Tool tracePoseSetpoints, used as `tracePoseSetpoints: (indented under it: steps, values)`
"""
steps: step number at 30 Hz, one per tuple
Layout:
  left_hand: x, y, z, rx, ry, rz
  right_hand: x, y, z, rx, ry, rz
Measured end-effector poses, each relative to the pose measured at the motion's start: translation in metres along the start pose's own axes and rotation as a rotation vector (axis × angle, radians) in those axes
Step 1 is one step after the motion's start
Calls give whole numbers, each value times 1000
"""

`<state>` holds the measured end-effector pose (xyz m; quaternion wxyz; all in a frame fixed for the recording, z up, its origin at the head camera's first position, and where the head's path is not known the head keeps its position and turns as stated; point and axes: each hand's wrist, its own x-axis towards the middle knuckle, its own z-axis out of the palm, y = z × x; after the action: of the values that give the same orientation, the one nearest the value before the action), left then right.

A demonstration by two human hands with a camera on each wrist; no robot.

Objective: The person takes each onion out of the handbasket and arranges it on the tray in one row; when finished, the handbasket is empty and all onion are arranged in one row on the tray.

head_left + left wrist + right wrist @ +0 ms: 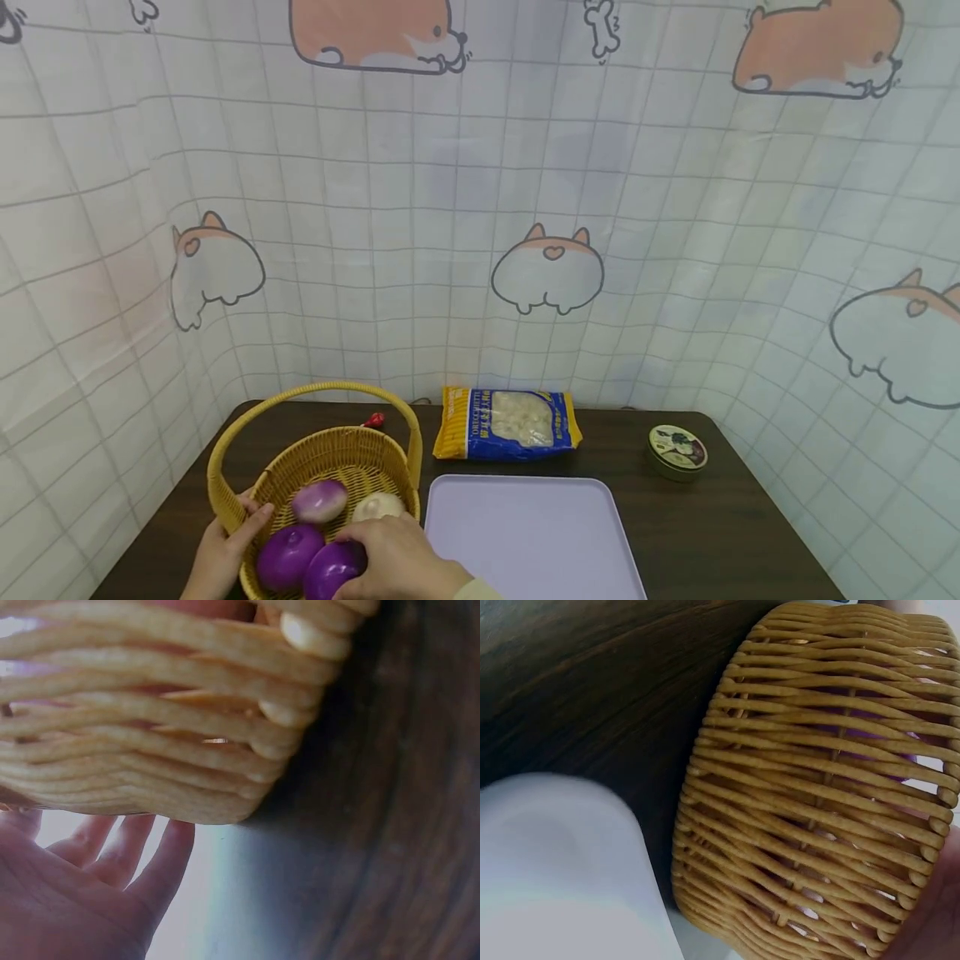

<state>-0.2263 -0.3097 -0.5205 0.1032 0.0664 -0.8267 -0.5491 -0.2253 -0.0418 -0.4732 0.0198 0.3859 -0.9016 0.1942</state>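
A yellow woven basket (pixel 330 437) with a tall arched handle stands at the left of the table. At its left rim, my left hand (pixel 225 542) holds the basket; in the left wrist view its fingers (pixel 166 855) reach the woven edge. Inside the basket, my right hand (pixel 401 554) grips a purple onion (pixel 330 571) near the front. Another purple onion (pixel 290 557) lies just left of it. Behind them are a purple-and-white onion (pixel 320 501) and a cream-coloured onion (pixel 378 506), the latter partly hidden by my right hand.
Right of the basket lies a pale lilac tray (pixel 525 533). Behind the tray is a blue and yellow pasta bag (pixel 506 423). A round tin (pixel 677 452) stands at the right, and a small red object (pixel 373 420) lies behind the basket. Patterned cloth surrounds the dark table.
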Motion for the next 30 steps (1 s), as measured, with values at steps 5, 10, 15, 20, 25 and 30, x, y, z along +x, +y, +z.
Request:
tracePoseSetpoints:
  steps: [5, 10, 15, 20, 25, 30]
  values:
    - [2, 2, -1, -22, -25, -19, 1, -2, -1, -20, -20, 28]
    - [1, 2, -1, -42, -28, -24, 4, -3, -1, -66, -48, 11]
    - [1, 1, -1, -24, -22, -33, 7, -3, 0, -82, -40, 6]
    - [1, 0, 0, -45, -18, -21, 6, -2, 0, -74, -21, 17]
    - [0, 0, 1, -17, -7, -4, 0, -1, 0, -8, 33, -9]
    - [1, 2, -1, -63, -22, 3, -7, 2, -2, 204, 84, -11]
